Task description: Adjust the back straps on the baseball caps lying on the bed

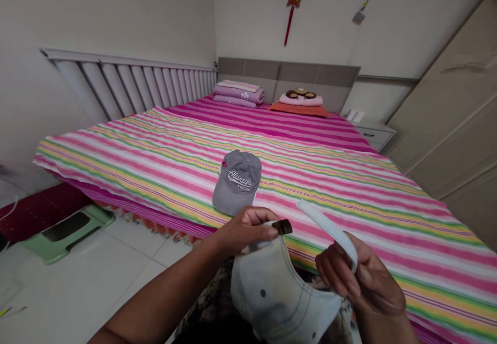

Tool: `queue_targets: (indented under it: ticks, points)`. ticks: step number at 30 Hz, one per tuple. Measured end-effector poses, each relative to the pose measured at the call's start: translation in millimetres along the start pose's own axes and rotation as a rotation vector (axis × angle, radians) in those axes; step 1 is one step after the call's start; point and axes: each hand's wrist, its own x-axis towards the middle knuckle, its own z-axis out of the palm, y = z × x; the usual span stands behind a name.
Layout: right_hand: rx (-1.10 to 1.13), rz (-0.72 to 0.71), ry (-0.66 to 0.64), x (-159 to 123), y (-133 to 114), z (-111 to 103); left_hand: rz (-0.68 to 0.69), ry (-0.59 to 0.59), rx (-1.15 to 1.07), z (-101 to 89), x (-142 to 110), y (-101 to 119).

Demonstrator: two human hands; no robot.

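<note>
A pale blue baseball cap (272,282) is held low in front of me, its back opening towards the bed. My left hand (250,227) pinches the cap's edge beside a dark brass buckle (283,227). On the other side my right hand (359,276) grips the loose adjusting strap (326,225), whose free end points up and left. Strap and buckle are apart. Just beyond my left hand, a grey cap (237,182) with white "Always" lettering lies on the striped bedspread (166,152). The pale cap's brim is hidden.
Folded purple bedding (238,94) and a pink pile on an orange pillow (298,110) sit by the headboard (256,70). A green stool (66,235) stands on the floor at left. A white nightstand (375,134) is beyond the bed's right side.
</note>
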Motion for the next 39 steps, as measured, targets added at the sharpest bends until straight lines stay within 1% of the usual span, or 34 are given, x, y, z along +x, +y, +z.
queue_targets:
  ticks: [4,8,11,13,16,18,20,24,26,29,30,32,35,37,39]
  points:
    - [0.027,0.023,-0.034,-1,-1,7,0.013,-0.024,0.004,-1.2,3,-4]
    - [0.121,0.034,0.012,-1,3,11,0.061,-0.042,-0.046,-5.0,5,-10]
    - [0.117,0.065,0.003,1,8,12,0.08,-0.057,-0.062,-8.4,5,-13]
    - [0.104,0.047,0.029,2,12,13,0.097,-0.068,-0.062,-10.1,6,-14]
    - [0.09,0.02,0.111,4,15,13,0.144,-0.092,-0.009,-10.4,7,-14]
    - [0.072,0.019,0.151,4,15,13,0.191,-0.083,0.091,-9.0,8,-14]
    - [0.057,0.021,0.169,4,13,13,0.232,-0.042,0.21,-7.2,8,-15]
    - [0.039,0.029,0.143,1,8,11,0.296,0.056,0.454,-5.3,5,-13]
    - [0.038,0.036,0.151,-1,5,12,0.376,0.067,0.696,-6.0,3,-10]
    - [0.064,0.046,0.176,-4,3,16,0.538,0.017,1.179,-8.5,0,-3]
    - [0.075,0.052,0.182,-4,3,17,0.582,0.004,1.308,-9.4,0,-1]
    - [0.1,0.073,0.188,-5,5,19,0.651,0.017,1.458,-11.0,-1,0]
    - [0.12,0.098,0.187,-7,11,19,0.685,0.081,1.482,-12.2,-2,-1]
    - [0.126,0.102,0.188,-7,13,19,0.679,0.103,1.409,-12.2,-4,-3]
    - [0.12,0.1,0.21,-6,14,19,0.673,0.098,1.292,-11.8,-6,-2]
